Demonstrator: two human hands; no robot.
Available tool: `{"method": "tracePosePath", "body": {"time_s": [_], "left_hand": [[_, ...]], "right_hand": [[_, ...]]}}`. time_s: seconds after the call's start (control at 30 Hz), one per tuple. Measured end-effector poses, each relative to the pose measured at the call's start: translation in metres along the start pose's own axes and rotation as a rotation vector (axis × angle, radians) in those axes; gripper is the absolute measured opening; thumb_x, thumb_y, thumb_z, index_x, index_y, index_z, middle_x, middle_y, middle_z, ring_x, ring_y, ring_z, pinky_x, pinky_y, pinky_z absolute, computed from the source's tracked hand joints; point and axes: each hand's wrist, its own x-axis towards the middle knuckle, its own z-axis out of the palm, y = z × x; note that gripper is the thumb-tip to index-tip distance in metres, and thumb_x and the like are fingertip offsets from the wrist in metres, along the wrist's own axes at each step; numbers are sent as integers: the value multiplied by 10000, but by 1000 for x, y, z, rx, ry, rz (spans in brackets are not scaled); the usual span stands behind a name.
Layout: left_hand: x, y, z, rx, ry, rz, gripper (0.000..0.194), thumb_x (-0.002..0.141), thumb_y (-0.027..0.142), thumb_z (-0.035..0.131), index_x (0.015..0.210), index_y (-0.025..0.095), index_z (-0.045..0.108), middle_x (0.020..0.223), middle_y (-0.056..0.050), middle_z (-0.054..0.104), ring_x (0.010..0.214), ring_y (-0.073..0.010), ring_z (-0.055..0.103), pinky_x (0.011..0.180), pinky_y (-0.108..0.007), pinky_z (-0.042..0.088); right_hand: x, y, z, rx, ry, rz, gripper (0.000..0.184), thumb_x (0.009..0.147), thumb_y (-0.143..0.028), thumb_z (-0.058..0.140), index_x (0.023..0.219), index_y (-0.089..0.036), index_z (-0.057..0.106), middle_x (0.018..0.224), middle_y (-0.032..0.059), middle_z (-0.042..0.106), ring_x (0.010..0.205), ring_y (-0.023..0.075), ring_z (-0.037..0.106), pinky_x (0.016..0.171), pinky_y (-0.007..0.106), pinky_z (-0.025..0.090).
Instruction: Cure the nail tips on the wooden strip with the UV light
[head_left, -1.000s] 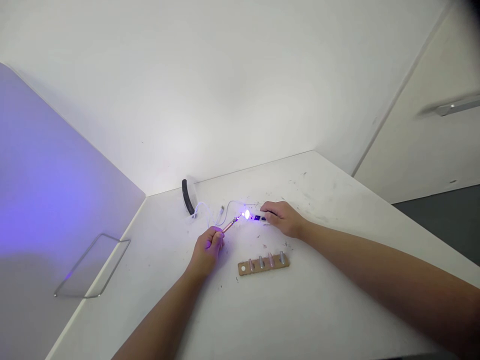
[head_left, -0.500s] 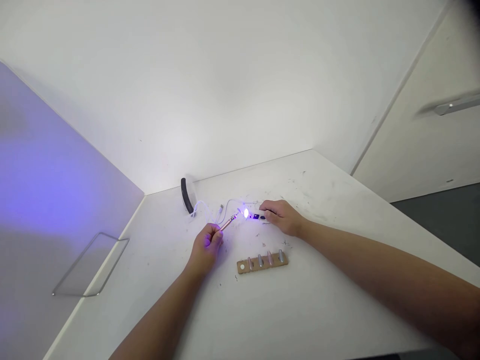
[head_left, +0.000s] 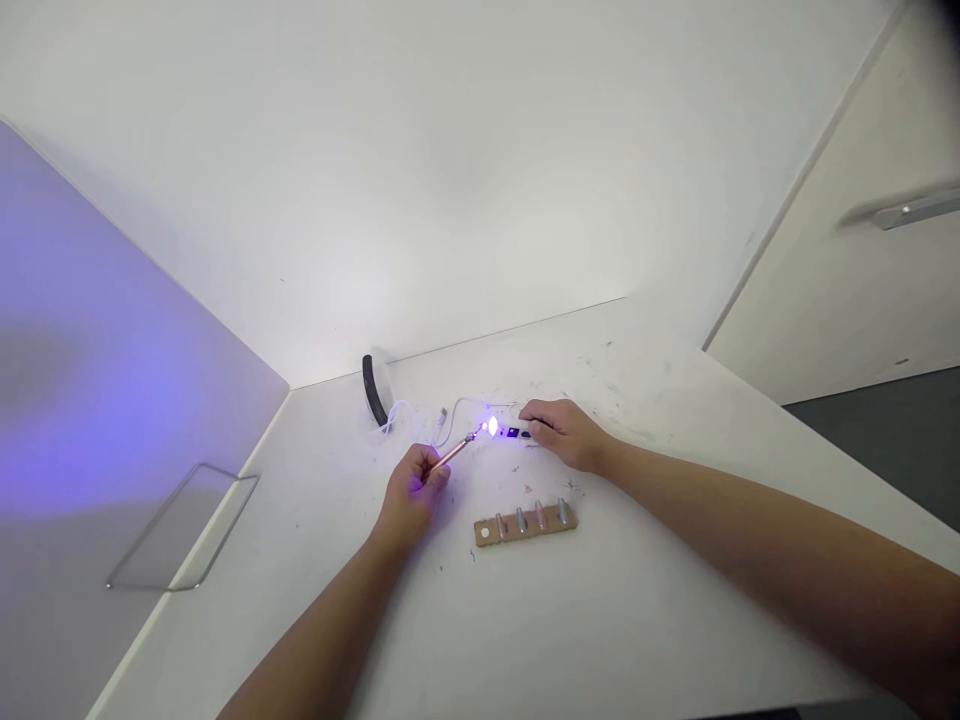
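My left hand point(head_left: 415, 492) is closed around a thin rose-gold stick point(head_left: 453, 453), a pen-like holder that points up and to the right. A small piece at its far tip is washed out by the glare, so I cannot make out its kind. My right hand point(head_left: 564, 432) grips a small white UV lamp point(head_left: 513, 432), whose end glows bright violet close to the stick's tip. Nearer to me, a brown strip point(head_left: 491, 533) lies on the table, bearing several false nails point(head_left: 541, 516) in grey and pinkish tones and one white dot.
Behind my hands, a white cable point(head_left: 457, 405) with a metal plug lies on the table point(head_left: 645, 610). A black curved piece point(head_left: 373, 392) stands near the back wall. On the left is a bent metal wire frame point(head_left: 196, 588). White panels enclose the table's back and left.
The stick in my left hand has moved slightly, and its tip is now closer to the glowing lamp end. My right hand and the lamp stay about where they were.
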Motion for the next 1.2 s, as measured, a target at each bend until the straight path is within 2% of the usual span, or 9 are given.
{"method": "tracePosePath", "body": {"time_s": [0.3,0.6,0.87,1.2], "left_hand": [[0,6,-2,-18,-21,-16,181,802,343,430,738,174,430,609,38,455,554,-87,374,551,-216,318],[0,6,-3,19,-25,30,283,833,367,365,664,159,454,592,21,456,567,-94,398,561,-223,319],[0,6,-2,37,-41,3,326,834,409,346,673,157,475,583,14,458,557,-101,409,552,-226,323],[0,7,-2,120,-29,17,267,817,388,385,696,168,475,593,23,470,565,-103,400,569,-227,324]], "right_hand": [[1,0,1,-5,4,5,328,842,-425,345,775,-172,542,610,-1,530,550,115,458,536,241,356],[1,-1,0,6,1,2,331,838,-428,351,767,-168,542,604,-2,522,539,113,454,527,241,353],[0,2,2,-17,1,7,317,840,-417,349,779,-174,543,615,-2,528,547,115,456,541,247,359],[1,3,2,-27,6,-3,344,839,-440,341,781,-173,551,641,6,546,567,122,477,545,250,358]]}}
